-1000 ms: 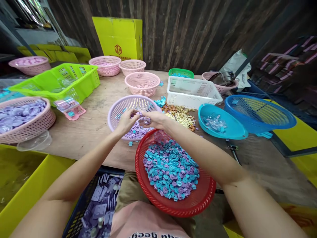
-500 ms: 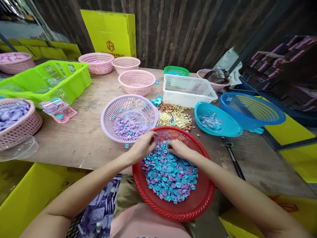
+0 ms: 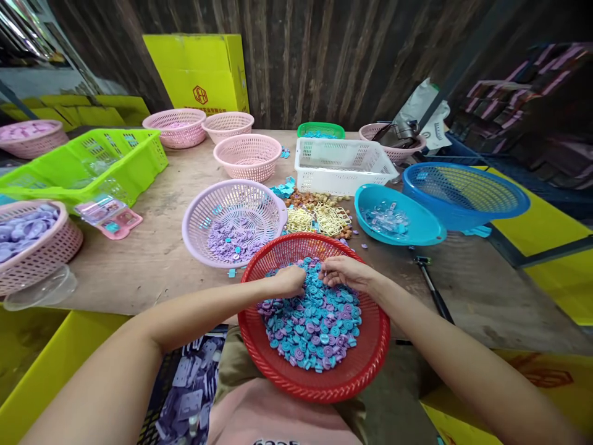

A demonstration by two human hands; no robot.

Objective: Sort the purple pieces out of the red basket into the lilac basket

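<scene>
A red basket (image 3: 315, 389) rests tilted at the table's front edge, over my lap. Inside lies a heap of small turquoise and purple swirl-patterned plastic pieces (image 3: 319, 327). My left hand (image 3: 290, 281) is closed, its fingertips down at the heap's upper left; what they pinch is hidden. Just above the heap's upper right, my right hand (image 3: 345, 272) has its fingers curled in, and whatever is between them is too small to make out. Beyond the red rim, to the left, a lilac basket (image 3: 189, 232) holds mostly purple pieces with a few turquoise ones.
Cream and brown plastic parts (image 3: 331, 219) lie loose behind the red basket. A turquoise bowl (image 3: 424, 232) with clear pieces, a blue basket (image 3: 463, 191) and a white basket (image 3: 345, 182) stand around them. A black-handled tool (image 3: 435, 290) lies at right; a green crate (image 3: 139, 176) stands left.
My left hand has moved from the lilac basket's side down into the heap. The right hand has lifted slightly and turned, showing its curled fingers. The whole view has shifted a little.
</scene>
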